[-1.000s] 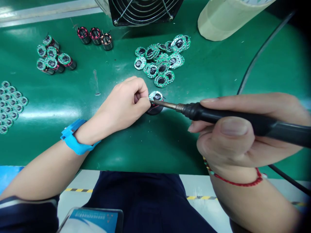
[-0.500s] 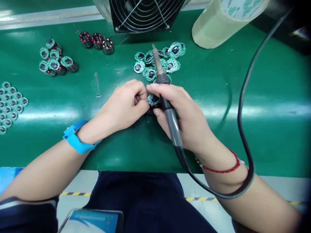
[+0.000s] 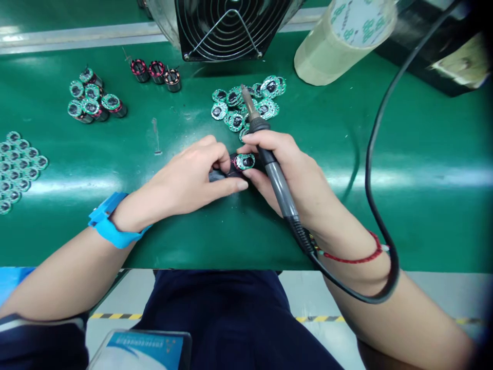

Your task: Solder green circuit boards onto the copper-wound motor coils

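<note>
My right hand [image 3: 302, 180] is closed around a soldering iron [image 3: 280, 186], whose tip points away from me over loose round green circuit boards [image 3: 234, 122]. Its thumb and fingertips also reach a motor stator [image 3: 233, 164] lying on its side, with a round green board [image 3: 245, 162] on the end facing right. My left hand [image 3: 192, 177] grips that stator from the left, index finger curled at it and thumb stretched along the near side. Part of the stator is hidden by the left fingers.
A black-grilled fan [image 3: 231, 31] stands at the back, beside a large tape roll [image 3: 323, 51]. Several stators with boards [image 3: 92, 105] and three bare stators [image 3: 157, 72] stand at left back. A sheet of small boards [image 3: 19, 169] lies far left. The iron's cable [image 3: 370, 169] loops at right.
The stator has tipped so its board faces right, and more of it shows. My left thumb has stretched out from its curled position. The head view has shifted slightly.
</note>
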`<state>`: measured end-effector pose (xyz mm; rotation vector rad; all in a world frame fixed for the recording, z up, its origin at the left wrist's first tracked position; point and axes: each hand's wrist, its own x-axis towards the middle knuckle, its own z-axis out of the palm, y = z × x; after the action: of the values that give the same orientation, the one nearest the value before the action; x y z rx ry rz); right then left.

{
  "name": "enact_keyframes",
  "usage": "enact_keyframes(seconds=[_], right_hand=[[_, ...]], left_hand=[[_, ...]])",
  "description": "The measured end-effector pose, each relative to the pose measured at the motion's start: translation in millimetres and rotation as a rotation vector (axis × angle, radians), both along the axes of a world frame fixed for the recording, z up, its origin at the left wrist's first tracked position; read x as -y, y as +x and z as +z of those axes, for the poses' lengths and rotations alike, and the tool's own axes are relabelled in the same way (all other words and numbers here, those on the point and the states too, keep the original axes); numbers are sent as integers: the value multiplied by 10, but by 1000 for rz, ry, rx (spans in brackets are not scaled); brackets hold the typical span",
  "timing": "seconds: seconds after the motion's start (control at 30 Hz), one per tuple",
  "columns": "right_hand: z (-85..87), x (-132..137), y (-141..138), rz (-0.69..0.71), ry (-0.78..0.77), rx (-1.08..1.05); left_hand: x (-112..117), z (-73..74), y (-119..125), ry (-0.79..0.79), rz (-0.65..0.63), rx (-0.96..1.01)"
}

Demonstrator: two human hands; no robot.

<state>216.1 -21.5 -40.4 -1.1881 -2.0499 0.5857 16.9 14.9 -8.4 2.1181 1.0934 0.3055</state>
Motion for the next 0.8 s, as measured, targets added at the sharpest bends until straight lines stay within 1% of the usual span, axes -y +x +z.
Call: enact_keyframes(seconds=[0.07, 0.17, 0.27, 0.33, 0.43, 0.53, 0.63, 0.7, 0.73, 0.8], right_hand=[[-14, 8, -38, -16, 33, 29], [-60, 47, -118, -80, 91, 62], [-115, 83, -175, -142, 130, 71], [-136, 90, -181, -151, 147, 78], [-109, 83, -147, -125, 180, 89], [-23, 88, -103, -97, 197, 64], [53, 110, -82, -43, 184, 32], [70, 123, -80, 7, 184, 21], [71, 128, -80, 15, 185, 13], [65, 135, -81, -13, 190, -5]], left_hand=[[10, 6, -8, 16, -29, -29], [3, -5, 0, 9, -24, 1], [-11, -24, 10, -16, 10, 67], [-11, -38, 18, -22, 47, 126], [1, -57, 47, -48, 107, 201], [19, -67, 92, -95, 169, 255], [34, -65, 127, -118, 185, 284], [41, -60, 134, -113, 189, 276], [45, -57, 133, -110, 191, 265], [52, -49, 126, -106, 198, 247]])
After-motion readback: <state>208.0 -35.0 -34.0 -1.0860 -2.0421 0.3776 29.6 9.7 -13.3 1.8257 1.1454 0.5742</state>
